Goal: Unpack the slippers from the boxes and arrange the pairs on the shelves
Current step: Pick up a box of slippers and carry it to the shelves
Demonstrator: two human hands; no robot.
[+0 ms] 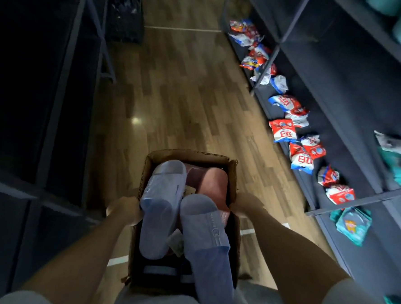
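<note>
1. A person's left hand grips the left wall of an open brown cardboard box, fingers curled at its rim. The right hand clasps the right wall opposite.
2. The box hangs between the two bare forearms, lifted above a wood-plank floor in a dim aisle.
3. Two blue-grey rubber slippers lie on top inside the box, side by side. One runs along the left wall. The other lies toward the right wall, and its end sticks out past the box's near rim toward the person.
4. A small paper tag shows between the two.
5. A pink rubber slipper sits lower in the box, at its far right corner, partly covered by the blue-grey pair.
6. Dark metal shelves line the right side of the aisle. Along the front edge of the lowest board runs a loose row of red, white and blue plastic packets, with teal packets nearer the camera.
7. A second dark shelving unit stands along the left side.
8. A black plastic crate sits on the floor at the aisle's far end, beside that left unit.
</note>
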